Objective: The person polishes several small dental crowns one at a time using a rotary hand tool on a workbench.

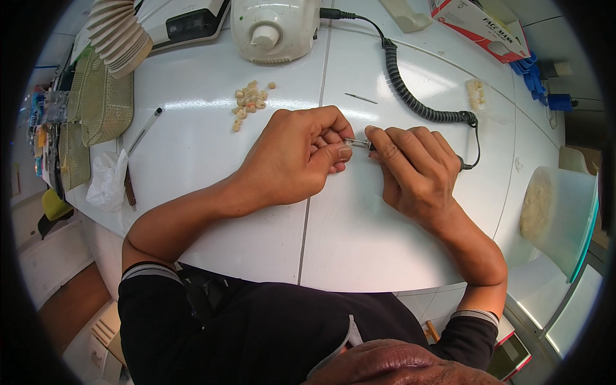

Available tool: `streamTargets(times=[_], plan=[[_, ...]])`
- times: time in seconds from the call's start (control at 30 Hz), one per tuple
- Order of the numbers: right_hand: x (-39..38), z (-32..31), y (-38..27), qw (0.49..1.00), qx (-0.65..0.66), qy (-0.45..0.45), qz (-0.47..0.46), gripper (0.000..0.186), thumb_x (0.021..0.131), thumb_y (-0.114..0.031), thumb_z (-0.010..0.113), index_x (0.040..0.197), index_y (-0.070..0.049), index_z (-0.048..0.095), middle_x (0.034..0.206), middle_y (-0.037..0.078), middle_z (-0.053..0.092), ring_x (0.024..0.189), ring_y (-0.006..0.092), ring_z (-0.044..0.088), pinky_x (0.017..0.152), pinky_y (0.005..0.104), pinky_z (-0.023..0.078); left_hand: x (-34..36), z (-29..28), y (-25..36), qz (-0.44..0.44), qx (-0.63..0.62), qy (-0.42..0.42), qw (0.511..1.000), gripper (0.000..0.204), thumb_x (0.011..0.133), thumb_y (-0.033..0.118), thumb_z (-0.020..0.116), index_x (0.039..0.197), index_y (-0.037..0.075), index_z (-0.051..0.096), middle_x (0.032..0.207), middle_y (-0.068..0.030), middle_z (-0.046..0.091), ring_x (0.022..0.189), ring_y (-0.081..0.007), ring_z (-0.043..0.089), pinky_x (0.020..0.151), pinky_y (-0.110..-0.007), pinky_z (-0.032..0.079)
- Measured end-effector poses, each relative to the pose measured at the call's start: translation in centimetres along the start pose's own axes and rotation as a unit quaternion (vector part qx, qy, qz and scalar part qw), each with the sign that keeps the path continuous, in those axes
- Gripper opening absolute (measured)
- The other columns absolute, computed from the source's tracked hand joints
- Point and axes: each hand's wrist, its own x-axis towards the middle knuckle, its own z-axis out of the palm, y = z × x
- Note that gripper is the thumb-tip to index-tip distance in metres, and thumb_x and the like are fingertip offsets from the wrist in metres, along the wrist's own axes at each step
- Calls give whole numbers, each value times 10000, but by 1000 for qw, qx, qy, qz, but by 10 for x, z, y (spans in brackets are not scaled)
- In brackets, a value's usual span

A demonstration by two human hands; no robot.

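My right hand (417, 160) is closed around a rotary handpiece (367, 145), held like a pen; the palm covers most of its body. The handpiece's thin metal bit (357, 142) points left and reaches the fingertips of my left hand (292, 151). Thumb and fingers of that hand pinch a small pale piece (348, 144), largely hidden, right at the bit's end. Beyond the left hand lies a loose cluster of small cream-coloured artificial teeth (250, 99). A slim metal bur (361, 98) rests on the table past both hands.
A coiled black cord (404, 90) links the handpiece to a white control box (274, 32). Left are a ribbed hose (119, 35), mesh basket (108, 96), pen (145, 131) and plastic bag (106, 181). Rightward sit more teeth (475, 94), a mask box (481, 29) and a translucent bin (557, 218).
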Motion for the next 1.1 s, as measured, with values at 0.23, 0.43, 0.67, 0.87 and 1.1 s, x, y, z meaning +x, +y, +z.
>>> streamTargets(times=[0.23,0.43,0.67,0.87,1.1], plan=[[0,1,0,1000,1,4,4,328,862,-108,833,1183,-43,828,933,20,713,740,164,598,612,332,422,0,0,1,-10,-7,4,1000,108,1056,-36,670,1159,-67,683,946,-70,739,859,-105,766,793,-233,634],[0,0,0,1000,-1,1,3,332,860,-109,832,1185,-40,826,940,23,717,742,169,600,614,334,423,0,1,-1,-12,-15,5,1000,105,1063,-36,660,1161,-66,678,954,-70,738,865,-99,763,799,-230,635],[-1,1,0,1000,0,3,3,328,859,-110,833,1179,-37,825,946,25,721,744,172,602,614,337,425,0,0,1,-8,-7,2,1000,115,1058,-50,645,1166,-73,678,962,-84,748,879,-108,774,805,-237,644],[0,1,0,1000,-1,1,2,327,859,-111,834,1177,-36,826,946,26,723,744,171,603,614,336,425,0,0,1,-5,3,1,1000,115,1056,-49,647,1163,-73,680,954,-84,751,874,-110,774,800,-235,641],[0,1,0,1000,-1,0,2,334,862,-110,830,1188,-39,830,944,23,723,740,166,599,614,333,420,1,-1,0,-5,3,0,1000,114,1054,-48,649,1162,-71,681,959,-88,754,873,-110,775,804,-236,640]])
